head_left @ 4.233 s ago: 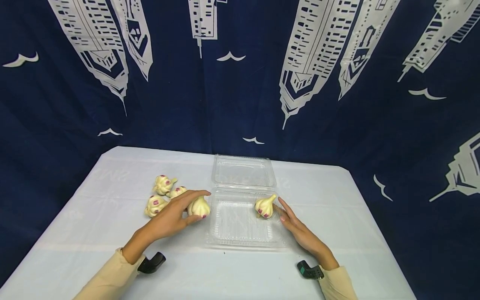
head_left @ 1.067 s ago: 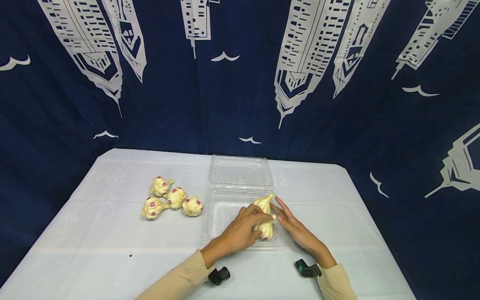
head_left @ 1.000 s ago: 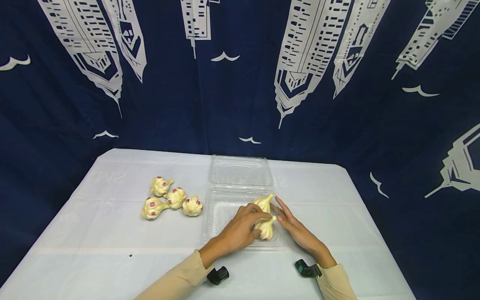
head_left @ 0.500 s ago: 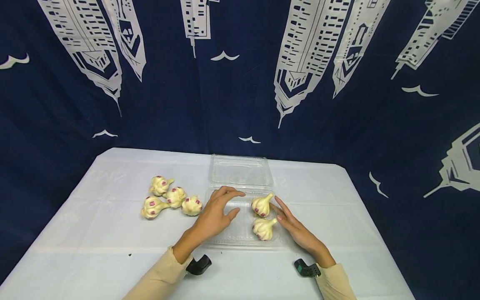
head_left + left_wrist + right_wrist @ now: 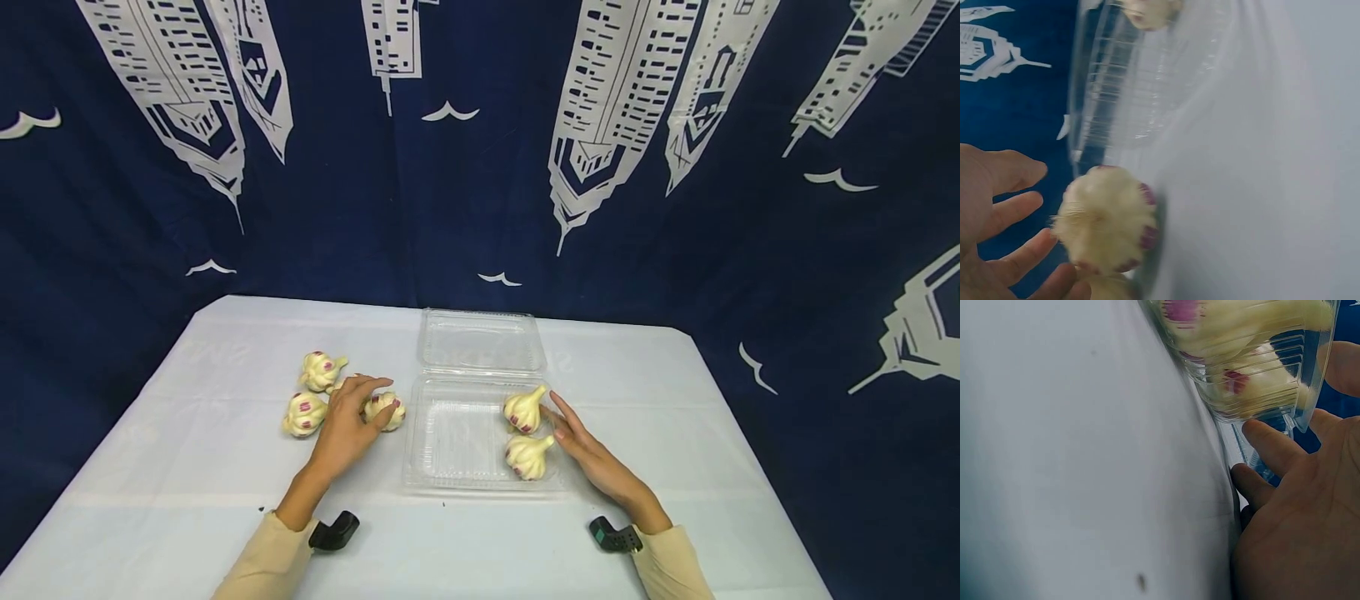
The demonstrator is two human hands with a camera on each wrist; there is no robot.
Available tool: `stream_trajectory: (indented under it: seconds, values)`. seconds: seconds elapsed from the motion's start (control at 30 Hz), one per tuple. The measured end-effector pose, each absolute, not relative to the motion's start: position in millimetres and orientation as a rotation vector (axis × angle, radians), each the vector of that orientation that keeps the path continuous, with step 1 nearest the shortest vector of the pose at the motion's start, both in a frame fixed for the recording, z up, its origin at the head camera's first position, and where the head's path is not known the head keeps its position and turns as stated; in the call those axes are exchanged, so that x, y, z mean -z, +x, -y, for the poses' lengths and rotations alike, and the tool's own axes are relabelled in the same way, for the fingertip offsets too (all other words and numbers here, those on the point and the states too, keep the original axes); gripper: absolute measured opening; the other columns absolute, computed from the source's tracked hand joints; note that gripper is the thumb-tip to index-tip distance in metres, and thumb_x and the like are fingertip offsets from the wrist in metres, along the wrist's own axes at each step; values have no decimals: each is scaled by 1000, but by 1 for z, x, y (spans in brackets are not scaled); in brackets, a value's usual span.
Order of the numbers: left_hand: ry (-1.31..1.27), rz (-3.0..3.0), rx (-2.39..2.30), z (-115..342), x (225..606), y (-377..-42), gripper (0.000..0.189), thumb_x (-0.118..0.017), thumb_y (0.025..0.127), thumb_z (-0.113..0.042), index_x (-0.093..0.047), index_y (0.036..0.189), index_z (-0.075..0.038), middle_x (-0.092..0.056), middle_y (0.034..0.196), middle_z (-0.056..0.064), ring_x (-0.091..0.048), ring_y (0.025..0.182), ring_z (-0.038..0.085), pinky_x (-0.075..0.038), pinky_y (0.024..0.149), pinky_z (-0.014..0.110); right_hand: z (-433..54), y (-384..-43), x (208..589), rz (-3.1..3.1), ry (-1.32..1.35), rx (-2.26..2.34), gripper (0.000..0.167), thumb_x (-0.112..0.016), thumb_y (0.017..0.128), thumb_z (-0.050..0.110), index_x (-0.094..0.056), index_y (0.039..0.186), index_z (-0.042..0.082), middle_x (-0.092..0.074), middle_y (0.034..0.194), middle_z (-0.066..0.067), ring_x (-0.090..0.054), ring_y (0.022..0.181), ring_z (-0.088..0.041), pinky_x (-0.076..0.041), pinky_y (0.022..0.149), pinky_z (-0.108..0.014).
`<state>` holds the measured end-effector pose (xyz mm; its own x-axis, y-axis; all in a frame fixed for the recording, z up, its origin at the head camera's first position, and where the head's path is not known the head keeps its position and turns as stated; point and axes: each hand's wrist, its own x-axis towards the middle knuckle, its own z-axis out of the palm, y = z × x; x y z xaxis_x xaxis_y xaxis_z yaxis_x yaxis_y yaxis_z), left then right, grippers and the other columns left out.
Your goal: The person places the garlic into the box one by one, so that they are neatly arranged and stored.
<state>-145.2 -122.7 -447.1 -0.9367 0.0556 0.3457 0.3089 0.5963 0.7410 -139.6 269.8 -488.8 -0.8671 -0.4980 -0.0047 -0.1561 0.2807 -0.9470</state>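
My left hand (image 5: 348, 429) reaches over the loose garlic bulbs, thumb and fingers spread around the nearest garlic bulb (image 5: 387, 414). The left wrist view shows this bulb (image 5: 1107, 219) root end toward the camera, with the extended fingers beside it and no grip on it. Two garlic bulbs, an upper one (image 5: 522, 412) and a lower one (image 5: 528, 457), lie in the right side of a clear plastic clamshell container (image 5: 457, 485). With straight fingers, my right hand (image 5: 600, 462) rests against the container's right wall; in the right wrist view a fingertip touches that ribbed wall (image 5: 1250, 409).
Left of my left hand lie two more bulbs, one farther back (image 5: 319, 371) and one nearer (image 5: 303, 415); another is mostly hidden behind the hand. The container's lid (image 5: 482, 342) lies opened toward the back of the white table (image 5: 187, 467). A blue printed curtain (image 5: 337, 208) hangs behind.
My left hand set a second garlic bulb in the container below the first, let go, and moved back left to the loose bulbs. My right hand stayed at the container's side.
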Motion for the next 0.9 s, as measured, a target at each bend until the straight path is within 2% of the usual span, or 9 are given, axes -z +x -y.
stream_trajectory:
  seconds: [0.2,0.33,0.43,0.53,0.63,0.77,0.9]
  values:
    - [-256,2584,1205,119,459,-148,44,-77,88,-15,-66,127,0,-60,131,23,-48,118,41,-35,96,50,-269,-138,491,-2251,-573,1619,60,-31,111,23,0,162,32,-17,166,-17,-5,153,-41,-2,116,-70]
    - [-213,2633,1147,117,464,-148,45,-79,86,-15,-67,126,0,-59,132,24,-45,116,39,-37,95,49,-268,-137,491,-2253,-560,1622,60,-31,111,21,0,161,32,-17,166,-17,-4,153,-41,0,116,-70]
    - [-189,2641,1145,117,467,-145,42,-81,84,-15,-69,122,-1,-60,131,23,-45,117,38,-37,97,50,-268,-137,491,-2260,-565,1615,60,-30,111,20,0,162,31,-18,166,-17,-5,153,-41,-1,116,-70]
    - [-196,2612,1173,118,472,-141,40,-82,83,-14,-69,119,-2,-62,128,22,-48,121,40,-31,107,55,-268,-138,489,-2268,-570,1606,60,-30,111,20,0,162,31,-18,166,-17,-6,153,-41,-3,116,-70]
    - [-204,2574,1213,119,476,-136,39,-82,83,-11,-67,118,-2,-62,126,21,-51,125,41,-30,110,58,-269,-139,488,-2262,-590,1601,61,-30,111,20,2,162,30,-17,166,-17,-6,153,-41,-3,116,-71]
    - [-172,2550,1279,122,477,-130,38,-81,83,-8,-64,117,-3,-62,126,19,-53,126,39,-39,104,56,-269,-140,487,-2249,-618,1604,62,-30,111,18,4,162,27,-15,166,-19,-5,153,-42,-3,115,-72]
    - [-146,2528,1333,126,477,-128,38,-81,82,-6,-62,114,-4,-63,122,17,-56,122,36,-41,101,51,-269,-139,487,-2254,-616,1605,61,-30,111,20,3,162,27,-16,166,-19,-6,153,-42,-3,115,-71]
